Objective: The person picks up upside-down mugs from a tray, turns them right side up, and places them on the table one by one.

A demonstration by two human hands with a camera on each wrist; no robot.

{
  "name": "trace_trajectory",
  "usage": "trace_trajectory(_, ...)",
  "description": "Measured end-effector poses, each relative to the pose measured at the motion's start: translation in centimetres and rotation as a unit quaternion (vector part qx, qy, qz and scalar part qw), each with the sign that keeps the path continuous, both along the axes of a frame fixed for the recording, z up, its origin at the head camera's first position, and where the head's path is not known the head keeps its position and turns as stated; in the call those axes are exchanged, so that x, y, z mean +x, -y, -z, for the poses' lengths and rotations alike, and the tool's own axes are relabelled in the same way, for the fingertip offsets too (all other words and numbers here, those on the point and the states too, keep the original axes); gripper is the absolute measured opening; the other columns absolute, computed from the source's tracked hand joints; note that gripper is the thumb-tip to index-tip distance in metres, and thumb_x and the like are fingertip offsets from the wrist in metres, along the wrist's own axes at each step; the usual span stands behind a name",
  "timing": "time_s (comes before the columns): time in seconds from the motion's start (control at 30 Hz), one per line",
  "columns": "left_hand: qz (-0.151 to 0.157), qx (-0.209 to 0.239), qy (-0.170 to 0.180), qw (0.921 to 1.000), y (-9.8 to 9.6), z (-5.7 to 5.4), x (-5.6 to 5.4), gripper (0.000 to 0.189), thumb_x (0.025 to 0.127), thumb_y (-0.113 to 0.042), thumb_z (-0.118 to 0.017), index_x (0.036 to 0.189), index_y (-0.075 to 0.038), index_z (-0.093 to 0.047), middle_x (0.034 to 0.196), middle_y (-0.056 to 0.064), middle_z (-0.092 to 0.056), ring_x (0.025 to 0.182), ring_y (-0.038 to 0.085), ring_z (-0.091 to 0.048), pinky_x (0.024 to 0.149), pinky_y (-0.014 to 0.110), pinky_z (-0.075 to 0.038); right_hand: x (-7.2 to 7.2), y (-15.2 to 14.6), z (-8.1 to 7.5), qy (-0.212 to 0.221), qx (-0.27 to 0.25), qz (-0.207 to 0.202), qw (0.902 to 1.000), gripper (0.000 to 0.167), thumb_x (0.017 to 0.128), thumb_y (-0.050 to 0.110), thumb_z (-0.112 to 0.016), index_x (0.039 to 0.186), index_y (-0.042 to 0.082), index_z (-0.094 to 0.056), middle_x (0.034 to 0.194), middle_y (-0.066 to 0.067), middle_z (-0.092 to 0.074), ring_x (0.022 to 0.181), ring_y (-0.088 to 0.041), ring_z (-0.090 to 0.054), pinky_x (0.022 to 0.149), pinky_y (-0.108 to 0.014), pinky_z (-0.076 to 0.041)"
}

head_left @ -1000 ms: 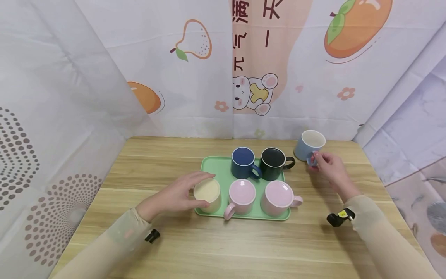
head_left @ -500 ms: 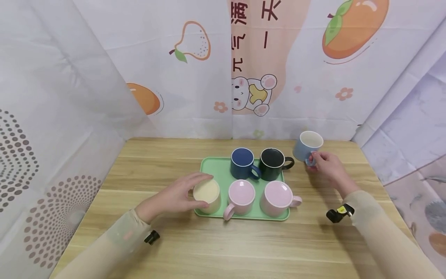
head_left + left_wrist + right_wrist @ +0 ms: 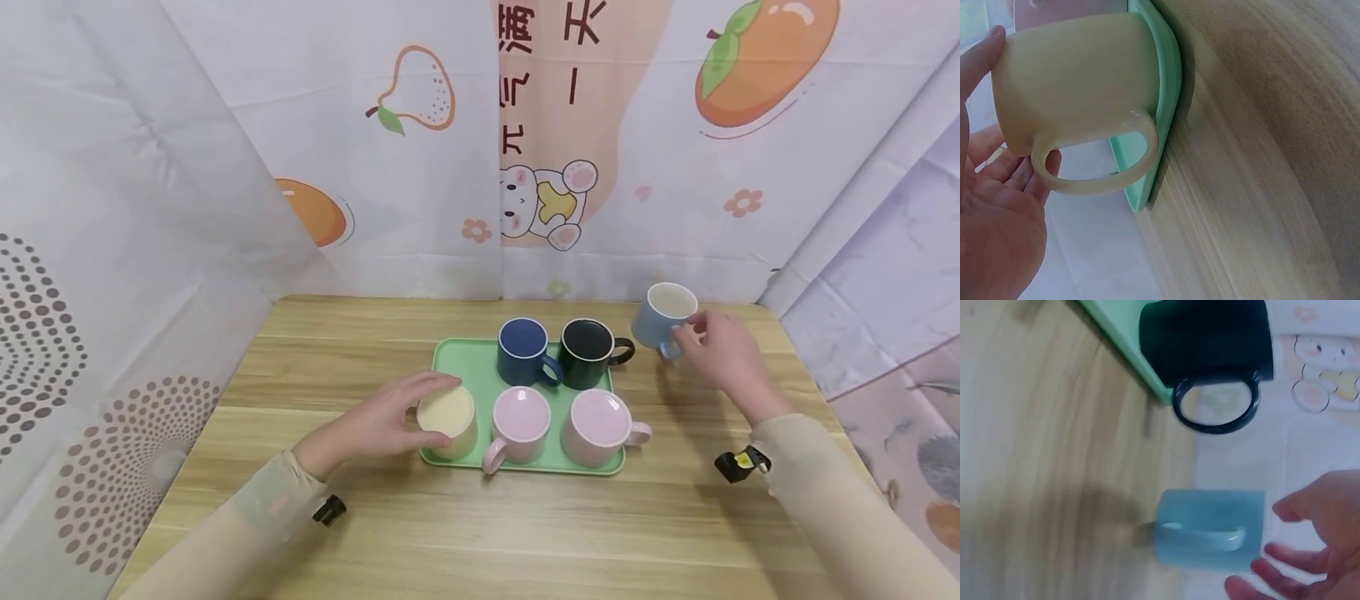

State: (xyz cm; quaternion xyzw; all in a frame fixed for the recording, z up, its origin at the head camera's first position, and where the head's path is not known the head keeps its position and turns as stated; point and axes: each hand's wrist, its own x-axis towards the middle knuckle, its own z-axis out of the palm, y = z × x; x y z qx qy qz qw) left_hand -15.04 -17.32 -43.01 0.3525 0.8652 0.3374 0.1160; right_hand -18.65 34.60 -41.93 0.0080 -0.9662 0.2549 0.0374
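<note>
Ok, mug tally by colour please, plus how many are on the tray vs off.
Pink mugs: 2
Pale yellow mug: 1
Dark blue mug: 1
Black mug: 1
Light blue mug: 1
Total: 6 mugs, 5 on the green tray, 1 off it (the light blue one).

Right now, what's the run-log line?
left hand: grips yellow mug on green tray; right hand: fingers spread beside blue mug outside tray; on tray: navy mug, black mug, two pink mugs
</note>
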Motion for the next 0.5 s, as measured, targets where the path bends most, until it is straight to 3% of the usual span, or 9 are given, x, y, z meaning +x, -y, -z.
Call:
trace_trajectory(0.13, 0.006, 0.003, -0.007, 1.0000, 0.0, 0.0, -0.1, 0.081, 0.091, -0.036, -0.093, 0.159, -0.011, -0.056, 0.156, 0.002, -0.060, 0.142, 0.024, -0.057, 0.112, 0.051, -0.053, 0.0, 1.5, -0.6, -0.065, 0.010, -0.081, 0.9945, 0.038, 0.100, 0.015, -0.076, 0.125, -0.011, -0.065, 0.116, -0.034, -0.070, 0.104, -0.050, -0.070, 0.088, -0.065, -0.058)
trace_trajectory(0.23, 0.011, 0.004, -0.015, 0.9998, -0.1, 0.0, -0.1, 0.080, 0.092, -0.037, -0.092, 0.159, -0.010, -0.056, 0.156, 0.004, -0.060, 0.142, 0.025, -0.058, 0.112, 0.051, -0.053, 0.1, 2.6, -0.3, -0.095, 0.019, -0.128, 0.9870, 0.044, 0.092, 0.009, -0.084, 0.130, -0.007, -0.066, 0.110, -0.030, -0.070, 0.098, -0.044, -0.072, 0.083, -0.060, -0.061)
trace_trajectory(0.37, 0.013, 0.007, -0.025, 0.9996, -0.2, -0.1, -0.2, 0.079, 0.092, -0.036, -0.091, 0.158, -0.008, -0.057, 0.155, 0.006, -0.061, 0.140, 0.027, -0.060, 0.111, 0.052, -0.054, 0.2, 4.0, 0.2, -0.105, 0.037, -0.140, 0.9839, 0.059, 0.087, 0.009, -0.088, 0.141, 0.003, -0.065, 0.105, -0.024, -0.067, 0.087, -0.034, -0.070, 0.073, -0.051, -0.059)
trace_trajectory(0.5, 0.011, 0.006, -0.026, 0.9996, -0.1, 0.0, -0.1, 0.078, 0.093, -0.036, -0.091, 0.157, -0.008, -0.057, 0.154, 0.006, -0.062, 0.139, 0.027, -0.060, 0.110, 0.052, -0.055, 0.1, 5.1, 0.7, -0.100, 0.049, -0.145, 0.9832, 0.057, 0.089, 0.012, -0.088, 0.141, 0.004, -0.068, 0.105, -0.024, -0.067, 0.085, -0.032, -0.068, 0.072, -0.050, -0.057)
